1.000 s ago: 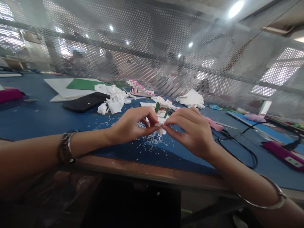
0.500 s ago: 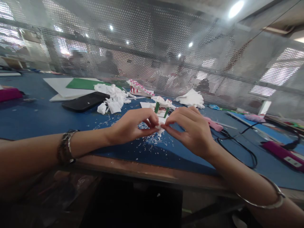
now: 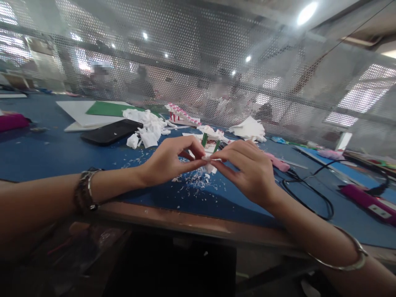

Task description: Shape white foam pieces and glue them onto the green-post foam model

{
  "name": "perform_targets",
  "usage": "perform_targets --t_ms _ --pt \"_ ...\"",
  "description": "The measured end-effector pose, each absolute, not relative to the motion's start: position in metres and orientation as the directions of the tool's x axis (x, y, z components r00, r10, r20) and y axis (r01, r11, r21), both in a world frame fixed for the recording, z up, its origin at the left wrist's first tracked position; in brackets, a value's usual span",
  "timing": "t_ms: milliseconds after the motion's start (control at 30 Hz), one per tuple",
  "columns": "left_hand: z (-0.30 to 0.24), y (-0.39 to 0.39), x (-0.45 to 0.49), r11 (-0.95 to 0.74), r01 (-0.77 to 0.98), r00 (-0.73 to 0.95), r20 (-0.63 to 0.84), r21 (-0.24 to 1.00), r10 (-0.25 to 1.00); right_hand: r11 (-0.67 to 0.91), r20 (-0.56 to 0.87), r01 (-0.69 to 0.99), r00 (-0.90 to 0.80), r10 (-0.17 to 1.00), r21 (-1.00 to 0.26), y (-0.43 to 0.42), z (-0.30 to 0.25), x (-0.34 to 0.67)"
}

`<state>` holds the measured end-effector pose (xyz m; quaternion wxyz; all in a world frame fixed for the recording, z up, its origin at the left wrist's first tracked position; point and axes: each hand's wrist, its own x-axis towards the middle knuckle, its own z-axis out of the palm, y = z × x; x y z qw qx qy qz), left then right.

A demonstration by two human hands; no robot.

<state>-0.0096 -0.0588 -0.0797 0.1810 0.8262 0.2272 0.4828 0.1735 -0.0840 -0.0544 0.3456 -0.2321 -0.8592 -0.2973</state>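
Between the fingertips of both hands is a small white piece of paper or tissue (image 3: 211, 168), its lower part hanging below them. My left hand (image 3: 173, 159) pinches it from the left, thumb and forefinger together. From the other side my right hand (image 3: 249, 167) pinches it too, fingertips almost touching the left ones. Just behind the fingers stands a small model with green posts (image 3: 217, 145) and a white top; the hands partly hide it. White scraps (image 3: 198, 181) are scattered on the blue tabletop below the hands.
A black phone (image 3: 111, 132) lies at the left, beside crumpled white paper (image 3: 150, 128). Farther back stands a pink-and-white model (image 3: 182, 114). A white paper stack (image 3: 249, 128) sits back right. At right are a pink glue gun (image 3: 276, 161), its black cable, and a purple power strip (image 3: 366, 202).
Both hands' fingertips have risen slightly and drawn closer together at the white piece. More of it now shows below the fingers. The objects on the table have not moved.
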Motion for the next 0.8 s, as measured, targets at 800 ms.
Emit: perform_targets --t_ms 800 --pt "-0.0823 -0.0614 -0.0097 -0.897 0.277 0.418 0.797 0.345 0.436 0.739 0.784 0.63 -0.573 0.237 0.237 -0.0837 -0.0503 0.1729"
